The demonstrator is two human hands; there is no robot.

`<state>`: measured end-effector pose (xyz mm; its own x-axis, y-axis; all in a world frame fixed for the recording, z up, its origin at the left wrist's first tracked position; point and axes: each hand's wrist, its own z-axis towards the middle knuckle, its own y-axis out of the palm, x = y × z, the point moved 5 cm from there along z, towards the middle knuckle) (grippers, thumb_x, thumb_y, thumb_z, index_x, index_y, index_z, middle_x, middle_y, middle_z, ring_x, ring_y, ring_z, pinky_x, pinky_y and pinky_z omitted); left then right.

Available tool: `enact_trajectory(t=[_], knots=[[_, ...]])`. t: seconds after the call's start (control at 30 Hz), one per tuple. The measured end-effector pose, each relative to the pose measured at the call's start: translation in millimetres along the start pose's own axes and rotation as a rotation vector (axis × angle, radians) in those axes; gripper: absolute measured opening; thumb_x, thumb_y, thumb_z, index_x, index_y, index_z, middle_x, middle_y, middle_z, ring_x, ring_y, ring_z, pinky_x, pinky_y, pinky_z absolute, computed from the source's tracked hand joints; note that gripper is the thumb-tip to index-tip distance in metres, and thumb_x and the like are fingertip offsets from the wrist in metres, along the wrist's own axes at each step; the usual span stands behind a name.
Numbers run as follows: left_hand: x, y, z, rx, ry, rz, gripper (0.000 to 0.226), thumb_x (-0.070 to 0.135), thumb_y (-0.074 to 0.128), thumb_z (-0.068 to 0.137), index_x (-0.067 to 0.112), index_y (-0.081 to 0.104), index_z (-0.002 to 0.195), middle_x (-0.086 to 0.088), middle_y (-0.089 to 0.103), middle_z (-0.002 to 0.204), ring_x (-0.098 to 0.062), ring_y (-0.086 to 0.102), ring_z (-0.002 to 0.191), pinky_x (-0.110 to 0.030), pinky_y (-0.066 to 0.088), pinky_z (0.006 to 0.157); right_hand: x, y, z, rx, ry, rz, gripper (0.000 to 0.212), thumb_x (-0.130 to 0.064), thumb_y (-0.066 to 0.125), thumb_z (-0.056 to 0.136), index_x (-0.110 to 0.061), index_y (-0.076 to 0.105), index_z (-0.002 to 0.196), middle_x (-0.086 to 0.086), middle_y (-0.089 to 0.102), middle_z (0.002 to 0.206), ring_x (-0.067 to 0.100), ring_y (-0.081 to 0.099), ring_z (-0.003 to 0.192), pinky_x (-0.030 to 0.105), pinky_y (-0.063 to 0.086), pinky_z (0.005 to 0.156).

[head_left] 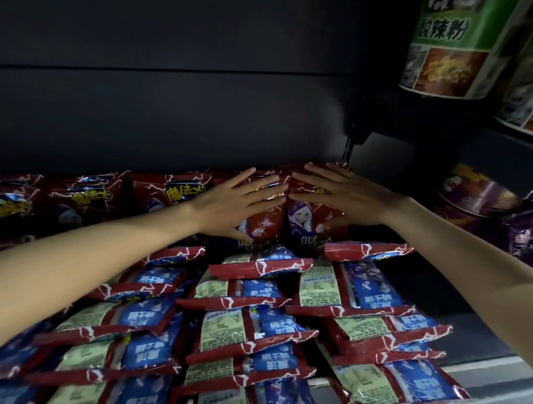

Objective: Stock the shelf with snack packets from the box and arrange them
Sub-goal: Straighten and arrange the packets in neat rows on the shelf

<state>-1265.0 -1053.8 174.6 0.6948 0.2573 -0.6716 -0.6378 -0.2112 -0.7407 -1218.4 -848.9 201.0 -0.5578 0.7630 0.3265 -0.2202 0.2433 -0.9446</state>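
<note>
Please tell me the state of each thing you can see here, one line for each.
left hand: open, fingers flat on an upright packet
right hand: open, flat on the neighbouring upright packet
upright packets: standing at the shelf back, fronts out
flat packets: lying back-up in overlapping stacks
noodle cups: on the shelf above, right

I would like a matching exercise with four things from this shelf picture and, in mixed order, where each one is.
Things:
1. left hand
2. right hand
3. green-labelled tubs
4. flat packets, back side up

Places:
A. top right, on a higher shelf
B. front of the shelf, in overlapping rows
C. pressing the upright red packet left of centre
D. pressing the upright red packet beside it, further right

Pairs: 1-C, 2-D, 3-A, 4-B
</note>
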Motion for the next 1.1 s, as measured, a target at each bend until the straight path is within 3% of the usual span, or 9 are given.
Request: enact_trajectory(t=[0.13,0.23,0.3,0.4,0.6,0.67,0.8,0.93,1.1], knots=[[-9.9,-30.0,-9.0,0.039,0.023,-0.456,0.065,0.056,0.038,0.092,0.029,0.019,0.149,0.008,0.009,0.156,-0.008,-0.005,0.143,-0.028,-0.013,0.115,-19.7,-34.1,0.1,0.160,0.050,0.238,0.042,-0.034,0.056,0.093,-0.027,0.051,0.134,-0.002,0.036,0.148,0.017,0.028,0.139,0.040,0.030,0.112],[-21.9,-62.2,-35.2,0.126,-0.077,-0.686,0.037,0.038,0.052,0.093,0.027,0.055,0.129,0.010,0.054,0.132,-0.007,0.040,0.128,-0.022,0.021,0.110,-45.6,-63.8,7.6,0.266,0.009,0.368,0.027,-0.030,0.055,0.094,-0.023,0.063,0.119,-0.004,0.057,0.126,0.014,0.050,0.118,0.041,0.045,0.097],[-31.5,-77.5,-64.1,0.143,-0.193,-0.710,0.024,0.036,0.056,0.091,0.030,0.065,0.113,0.020,0.062,0.110,0.000,0.055,0.103,-0.017,0.035,0.092,-71.8,-77.8,16.4,0.274,-0.040,0.401,0.031,-0.040,0.049,0.094,-0.024,0.064,0.116,-0.005,0.062,0.117,0.013,0.056,0.108,0.039,0.049,0.090],[-39.3,-71.3,-115.8,0.006,-0.323,-0.738,0.020,0.051,0.056,0.085,0.042,0.064,0.100,0.032,0.055,0.095,0.009,0.056,0.087,-0.018,0.045,0.083,-111.7,-91.3,34.7,0.261,-0.129,0.429,0.036,-0.047,0.046,0.093,-0.026,0.062,0.117,-0.007,0.065,0.113,0.012,0.061,0.101,0.038,0.052,0.082],[-43.2,-45.2,-213.5,-0.169,-0.462,-0.723,0.058,0.087,0.027,0.071,0.053,0.052,0.111,0.034,0.048,0.108,0.006,0.048,0.103,-0.028,0.044,0.095,-173.6,-93.2,83.8,0.115,-0.258,0.407,0.048,-0.047,0.052,0.093,-0.028,0.044,0.135,-0.005,0.054,0.132,0.012,0.053,0.112,0.036,0.049,0.088],[-45.7,-38.8,-237.9,-0.179,-0.502,-0.759,0.058,0.085,0.030,0.072,0.052,0.051,0.115,0.030,0.049,0.114,0.004,0.048,0.109,-0.031,0.043,0.098,-184.2,-90.4,97.6,0.060,-0.271,0.357,0.051,-0.046,0.050,0.094,-0.029,0.037,0.140,-0.003,0.050,0.136,0.017,0.051,0.117,0.039,0.048,0.091],[-57.1,-25.7,-268.9,-0.106,-0.537,-0.907,0.040,0.067,0.053,0.078,0.055,0.047,0.115,0.030,0.048,0.122,0.009,0.045,0.115,-0.014,0.033,0.101,-197.3,-85.1,122.1,-0.025,-0.262,0.312,0.056,-0.044,0.051,0.094,-0.032,0.029,0.143,-0.002,0.046,0.140,0.020,0.054,0.112,0.039,0.049,0.088],[-71.5,3.4,-282.7,-0.172,-0.530,-0.819,0.049,0.036,0.066,0.083,0.052,0.036,0.118,0.023,0.043,0.127,-0.002,0.046,0.117,-0.030,0.040,0.101,-209.8,-75.3,137.6,-0.067,-0.258,0.264,0.053,-0.035,0.052,0.095,-0.035,0.026,0.141,0.002,0.057,0.122,0.021,0.058,0.097,0.039,0.051,0.077],[-81.0,34.9,-277.2,-0.366,-0.528,-0.645,0.058,0.052,0.048,0.091,0.033,0.029,0.143,0.005,0.041,0.144,-0.015,0.051,0.119,-0.032,0.044,0.096,-210.5,-77.2,156.1,0.009,-0.045,0.155,0.055,-0.017,0.041,0.097,-0.027,0.020,0.147,0.003,0.058,0.118,0.020,0.052,0.079,0.033,0.046,0.069]])
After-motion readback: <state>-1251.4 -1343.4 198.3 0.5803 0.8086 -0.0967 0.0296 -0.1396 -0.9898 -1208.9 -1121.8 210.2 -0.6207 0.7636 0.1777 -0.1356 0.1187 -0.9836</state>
